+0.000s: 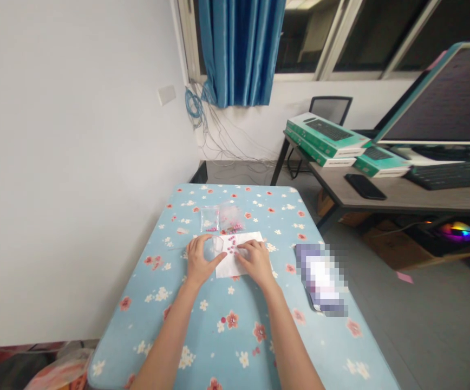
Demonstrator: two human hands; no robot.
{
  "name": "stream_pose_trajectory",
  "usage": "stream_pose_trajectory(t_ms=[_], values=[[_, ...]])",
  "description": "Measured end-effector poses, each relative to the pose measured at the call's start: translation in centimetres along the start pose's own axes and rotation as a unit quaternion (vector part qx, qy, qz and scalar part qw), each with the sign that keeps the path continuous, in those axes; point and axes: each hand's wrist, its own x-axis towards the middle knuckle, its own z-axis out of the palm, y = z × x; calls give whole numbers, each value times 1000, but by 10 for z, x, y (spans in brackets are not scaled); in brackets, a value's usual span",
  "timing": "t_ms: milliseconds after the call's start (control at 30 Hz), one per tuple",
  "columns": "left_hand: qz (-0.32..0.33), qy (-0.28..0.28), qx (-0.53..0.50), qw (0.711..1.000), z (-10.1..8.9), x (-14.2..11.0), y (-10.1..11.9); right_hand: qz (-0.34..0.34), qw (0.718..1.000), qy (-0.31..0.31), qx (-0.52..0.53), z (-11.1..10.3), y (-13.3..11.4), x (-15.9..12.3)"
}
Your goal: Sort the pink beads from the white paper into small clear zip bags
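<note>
Partway through, I would judge, from how my beads lie: in the middle of the frame, left of centre, a flat clear plastic bag (209, 218) has a few pink beads at its bottom edge, and just right of it a second, crumpled clear plastic bag (230, 215) has a thicker cluster of pink and reddish ones near its lower end, while a handful of small loose magenta beads (232, 248) lies scattered on a white sheet of paper (226, 269) below the bags, neither bagged nor gathered. My left hand (200, 264), at the left edge of that sheet, is curved into a wide C, thumb and fingers well apart, with a small clear plastic container (217, 245) between them; I seem to have it by its sides, though its see-through outline is hard to read. My right hand (258, 262), over the right part of the sheet, has its fingers half curled and reaching in at the loose beads, the thumb only a little below the forefinger; whether a bead is pinched there I cannot tell. Farther right, near the edge of the light-blue flowered tabletop (275, 206), lies a blurred-out phone-like device (320, 279), apart from both my hands
</note>
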Motion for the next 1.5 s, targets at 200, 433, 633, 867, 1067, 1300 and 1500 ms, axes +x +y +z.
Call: stream_pose_trajectory(t_ms=[200,433,633,867,1067,1300,1500], values=[[-8,22,-12,1000,0,-3,-3,-3,1000,-6,7,-1,-3,-4],[-6,18,-7,1000,0,-3,-2,-11,1000,-25,3,-5,-5,-7],[-6,36,-7,999,0,-4,-3,-9,1000,-25,-3,-6,-7,-7],[-1,36,13,999,-1,-6,-1,-20,1000,-22,6,-6,-8,-7],[43,-12,32,999,-1,-4,0,-13,1000,-3,3,-2,-8,-6],[40,-31,33,998,0,-3,-1,-14,1000,0,-5,0,-10,-6],[42,-35,30,998,0,-3,0,-10,998,37,49,0,-9,-4]])
